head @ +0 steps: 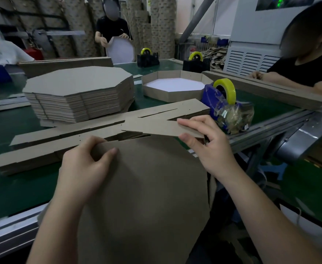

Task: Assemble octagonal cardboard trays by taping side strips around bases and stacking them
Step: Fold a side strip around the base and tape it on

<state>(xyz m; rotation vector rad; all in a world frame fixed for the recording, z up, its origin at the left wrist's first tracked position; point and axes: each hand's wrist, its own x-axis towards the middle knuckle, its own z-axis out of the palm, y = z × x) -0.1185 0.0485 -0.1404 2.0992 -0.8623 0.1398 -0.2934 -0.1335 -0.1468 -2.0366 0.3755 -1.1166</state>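
One base [146, 187], left hand [84, 164]; strip [156, 124], right hand [209, 145]

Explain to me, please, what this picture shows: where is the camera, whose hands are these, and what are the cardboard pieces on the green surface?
There is no machine here, only a person working with bare hands. The single picture comes from a camera worn on that person's head, looking forward and down, so the two arms at the bottom are the person's own.

The left hand grips the top edge of a large brown cardboard base. The right hand pinches one end of a long side strip, raised just above the piles of strips.

Also on the green table are a stack of octagonal bases, one finished tray with a white inside, and a blue tape dispenser with a yellow roll.
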